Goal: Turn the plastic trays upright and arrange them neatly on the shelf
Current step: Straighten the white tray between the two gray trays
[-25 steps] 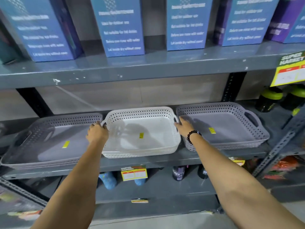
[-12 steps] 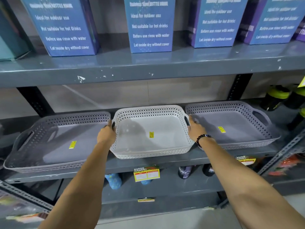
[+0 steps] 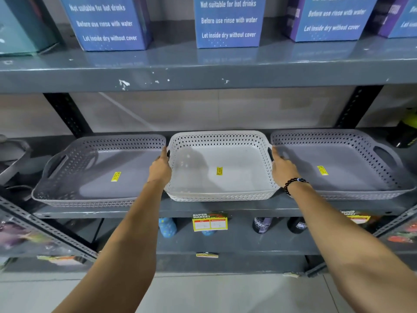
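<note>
- Head view looks down at a grey metal shelf (image 3: pixel 225 208) with three perforated plastic trays on it, all open side up and each with a small yellow sticker inside.
- The white tray (image 3: pixel 220 168) sits in the middle of the shelf, close to the front edge. A grey tray (image 3: pixel 101 172) is just beside it toward the left end, and another grey tray (image 3: pixel 338 166) is just beside it toward the right end.
- The left hand (image 3: pixel 160 169) is curled over the white tray's left side handle, and the right hand (image 3: pixel 283 168), the one with a beaded bracelet at the wrist, is curled over the right handle. Both look closed on the tray, though the fingertips are hidden behind the rim, so I can't tell how tight the hold is.
- Looks to me like the flipping part is done and this is the tidy-up step: squaring the white one up between its neighbours.
- Next move probably just needs a small even push or nudge with both hands so the front rims line up, without bumping either grey tray out of place.
</note>
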Motion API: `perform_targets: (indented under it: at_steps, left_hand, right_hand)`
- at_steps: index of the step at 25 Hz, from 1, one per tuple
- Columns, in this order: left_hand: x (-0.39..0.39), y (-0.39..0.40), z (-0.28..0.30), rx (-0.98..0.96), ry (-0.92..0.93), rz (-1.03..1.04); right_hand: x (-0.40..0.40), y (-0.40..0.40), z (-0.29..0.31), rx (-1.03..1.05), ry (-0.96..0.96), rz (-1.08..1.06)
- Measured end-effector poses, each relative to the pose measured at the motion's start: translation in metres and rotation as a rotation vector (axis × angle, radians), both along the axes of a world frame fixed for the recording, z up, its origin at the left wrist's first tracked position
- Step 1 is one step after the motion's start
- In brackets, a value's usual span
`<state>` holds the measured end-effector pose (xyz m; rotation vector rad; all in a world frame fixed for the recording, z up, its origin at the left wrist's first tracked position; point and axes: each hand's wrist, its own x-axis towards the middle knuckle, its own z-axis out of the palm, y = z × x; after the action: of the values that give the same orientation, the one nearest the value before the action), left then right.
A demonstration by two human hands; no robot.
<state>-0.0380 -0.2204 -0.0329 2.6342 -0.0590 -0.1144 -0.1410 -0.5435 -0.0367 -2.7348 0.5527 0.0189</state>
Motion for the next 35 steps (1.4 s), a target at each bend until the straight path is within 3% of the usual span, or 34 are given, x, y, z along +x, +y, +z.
perform_targets:
  at_steps: [35]
  left_hand:
    - [-0.014,-0.004,-0.004,-0.001,-0.059,0.024]
  right_hand:
    - [-0.015,0.004,0.001,0.001,0.015,-0.015]
